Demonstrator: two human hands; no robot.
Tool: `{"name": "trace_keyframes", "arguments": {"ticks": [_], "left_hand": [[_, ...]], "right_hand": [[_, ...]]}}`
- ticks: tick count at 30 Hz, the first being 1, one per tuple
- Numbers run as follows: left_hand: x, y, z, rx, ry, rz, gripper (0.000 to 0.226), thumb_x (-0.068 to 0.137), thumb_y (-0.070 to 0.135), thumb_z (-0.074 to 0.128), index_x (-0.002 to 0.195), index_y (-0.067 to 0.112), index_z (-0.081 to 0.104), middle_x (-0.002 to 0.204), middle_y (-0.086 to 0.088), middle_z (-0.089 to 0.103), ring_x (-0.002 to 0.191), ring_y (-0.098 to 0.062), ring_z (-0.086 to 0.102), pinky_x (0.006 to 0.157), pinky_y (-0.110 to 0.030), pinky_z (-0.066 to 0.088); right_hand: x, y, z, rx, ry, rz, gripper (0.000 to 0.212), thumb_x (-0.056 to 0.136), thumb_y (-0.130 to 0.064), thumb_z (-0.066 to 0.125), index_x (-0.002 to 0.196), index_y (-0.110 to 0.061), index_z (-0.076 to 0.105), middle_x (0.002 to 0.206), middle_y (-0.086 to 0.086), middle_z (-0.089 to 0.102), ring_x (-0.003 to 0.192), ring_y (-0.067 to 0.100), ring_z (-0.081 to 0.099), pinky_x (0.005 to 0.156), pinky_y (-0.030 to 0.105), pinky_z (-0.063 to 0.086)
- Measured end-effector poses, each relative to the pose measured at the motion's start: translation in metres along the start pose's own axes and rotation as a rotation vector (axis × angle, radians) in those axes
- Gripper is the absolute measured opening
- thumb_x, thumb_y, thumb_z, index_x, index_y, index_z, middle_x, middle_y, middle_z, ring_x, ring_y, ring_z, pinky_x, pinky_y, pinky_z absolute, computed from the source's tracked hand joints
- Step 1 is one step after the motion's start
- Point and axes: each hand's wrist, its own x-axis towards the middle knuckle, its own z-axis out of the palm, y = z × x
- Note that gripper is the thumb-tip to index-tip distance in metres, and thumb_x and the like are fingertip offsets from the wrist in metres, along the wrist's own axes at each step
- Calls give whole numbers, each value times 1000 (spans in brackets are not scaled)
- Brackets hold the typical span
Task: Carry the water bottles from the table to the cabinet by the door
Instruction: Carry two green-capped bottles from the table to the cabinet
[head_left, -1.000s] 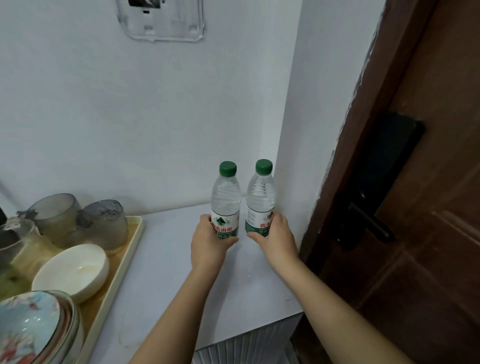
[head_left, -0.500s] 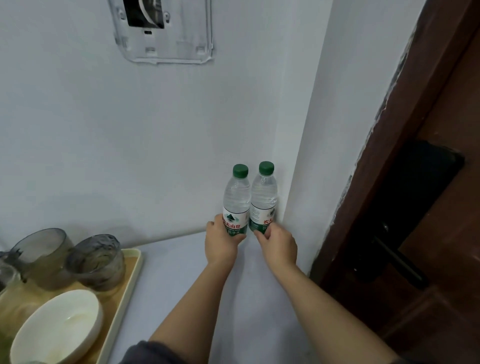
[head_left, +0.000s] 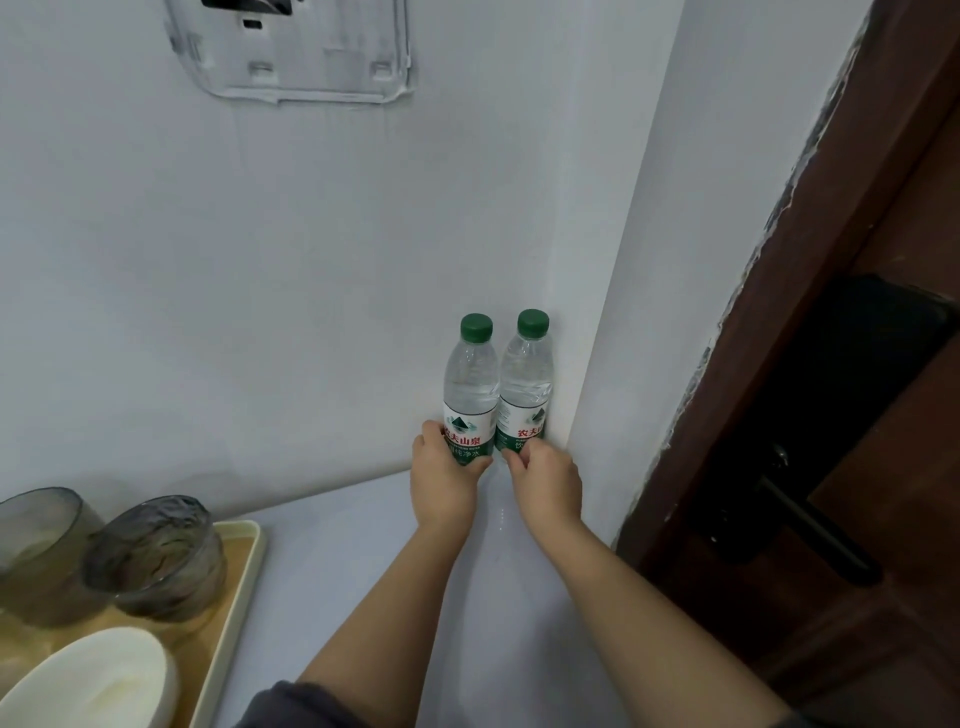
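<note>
Two clear water bottles with green caps stand upright side by side in the back right corner of the white cabinet top (head_left: 363, 561), close to both walls. My left hand (head_left: 445, 480) grips the lower part of the left bottle (head_left: 470, 384). My right hand (head_left: 545, 480) grips the base of the right bottle (head_left: 527, 374). The bottles touch each other. My hands hide their bottoms.
A beige tray (head_left: 244, 566) at the left holds two grey glass cups (head_left: 156, 556) and a white bowl (head_left: 98, 680). A dark wooden door (head_left: 857, 415) with a black handle (head_left: 815, 525) is at the right. A clear plastic fixture (head_left: 291, 52) hangs on the wall above.
Both hands have pushed the two bottles further back into the wall corner. The camera has moved closer and tilted up, so less of the tray shows.
</note>
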Motion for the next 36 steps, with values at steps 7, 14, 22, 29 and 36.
{"name": "trace_keyframes", "arguments": {"ticks": [7, 14, 22, 29, 36], "left_hand": [[-4, -5, -2, -20, -17, 22, 48, 75, 8, 78, 113, 9, 48, 113, -7, 54, 94, -22, 57, 75, -27, 41], [-4, -3, -1, 3, -18, 4, 47, 75, 9, 79, 110, 8, 48, 110, -7, 54, 92, -25, 58, 75, -31, 44], [-4, -1, -2, 26, -16, -3, 45, 75, 9, 78, 108, 7, 47, 109, -9, 53, 93, -29, 59, 78, -41, 49], [-2, -5, -3, 129, -29, -2, 47, 77, 22, 78, 109, 12, 45, 111, -4, 57, 96, -27, 61, 73, -41, 49], [-17, -16, -8, 456, -72, 0, 92, 78, 47, 72, 147, 13, 23, 148, -11, 36, 137, -28, 33, 111, -43, 28]], "right_hand": [[4, -2, 0, 13, 13, -40, 27, 95, -27, 60, 91, 0, 61, 94, 18, 67, 87, 37, 62, 67, 36, 46], [3, -2, 0, -5, 4, -56, 26, 96, -25, 57, 98, 1, 60, 100, 19, 66, 92, 37, 62, 69, 36, 46], [2, -4, 2, -19, 11, -36, 26, 97, -23, 57, 103, 2, 59, 104, 19, 65, 94, 36, 62, 71, 36, 46], [0, -5, -1, -5, 4, -33, 24, 96, -24, 57, 102, -1, 59, 105, 17, 65, 94, 36, 61, 72, 36, 47], [-23, 15, -22, -268, -182, -98, 38, 96, -43, 53, 123, -17, 52, 123, 4, 58, 110, 27, 59, 81, 33, 45]]}}
